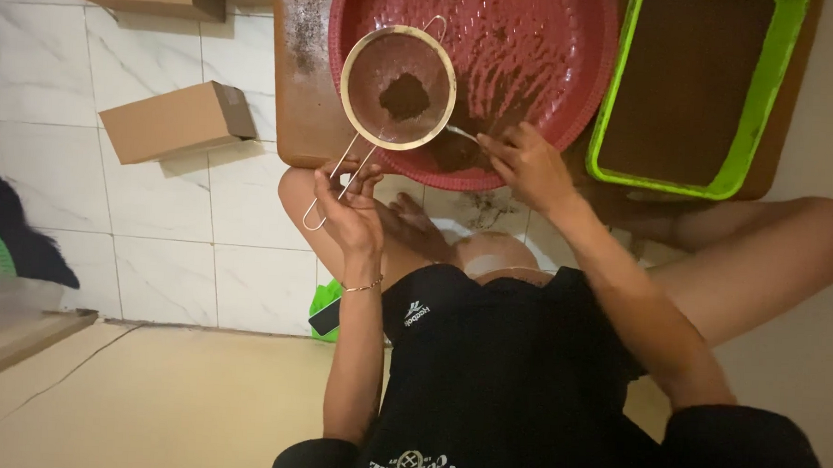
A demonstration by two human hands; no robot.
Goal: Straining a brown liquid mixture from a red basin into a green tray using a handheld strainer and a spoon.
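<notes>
Over the red basin: a round metal sieve point(398, 88) hangs level above the left part of the red basin point(588, 83), a dark lump of brown powder resting in its mesh.
Left hand: the left hand point(348, 204) pinches the sieve's wire handle, fingers point(368, 175) clenched on it near its looped end.
Right hand: the right hand point(528, 164) grips a metal spoon point(461, 134), fingers closed round its handle; the spoon's tip lies at the sieve's near rim.
Doing the step well: the sieve is best kept flat and fully inside the basin's edge, so that powder falls into the basin rather than on the wooden board point(301, 92); the lump likely needs gentle pressing with the spoon, not hard scraping, which could spill it over the rim.
Beside it: a green tray point(758, 107) with a smooth brown fill lies just right of the basin.
Floor: a cardboard box point(176, 119) lies on the white tiles at left.
Hard to make out: the spoon's bowl is mostly hidden by the sieve; the basin's far edge and the tray's far end are cut off; what the powder is cannot be told.
</notes>
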